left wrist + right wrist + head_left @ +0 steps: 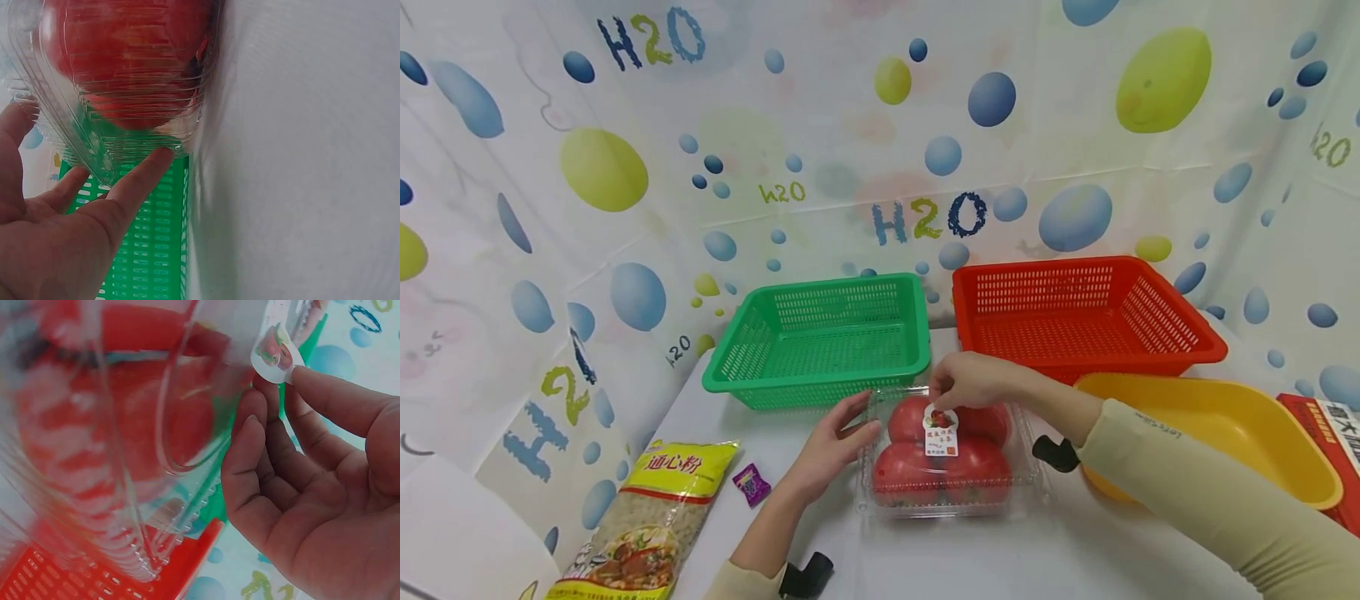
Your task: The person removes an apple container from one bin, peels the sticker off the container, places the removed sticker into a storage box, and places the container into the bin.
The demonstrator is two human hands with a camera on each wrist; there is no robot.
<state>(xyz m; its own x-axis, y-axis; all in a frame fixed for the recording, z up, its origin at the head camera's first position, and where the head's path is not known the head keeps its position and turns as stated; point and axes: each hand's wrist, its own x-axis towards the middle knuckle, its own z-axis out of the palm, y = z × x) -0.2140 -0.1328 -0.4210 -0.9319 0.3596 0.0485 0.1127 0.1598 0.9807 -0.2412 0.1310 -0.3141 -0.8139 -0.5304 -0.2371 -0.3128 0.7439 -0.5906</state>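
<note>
A clear plastic clamshell box (880,492) of red tomatoes (910,475) lies on the white table. On its lid is a white label (942,442) with a tomato picture. My right hand (973,379) pinches the upper edge of the label between thumb and fingertips. In the right wrist view the label's rounded end (272,365) curls away from the lid. At the box's left side my left hand (827,446) touches the plastic with fairly straight fingers. The left wrist view shows its fingertips (159,159) against the ribbed side wall.
A green basket (741,383) and a red basket (1090,367) stand behind the box. To the right are a yellow basin (1225,425) and a red printed packet (1318,442). On the left lie a pasta bag (655,508) and a small purple packet (751,485).
</note>
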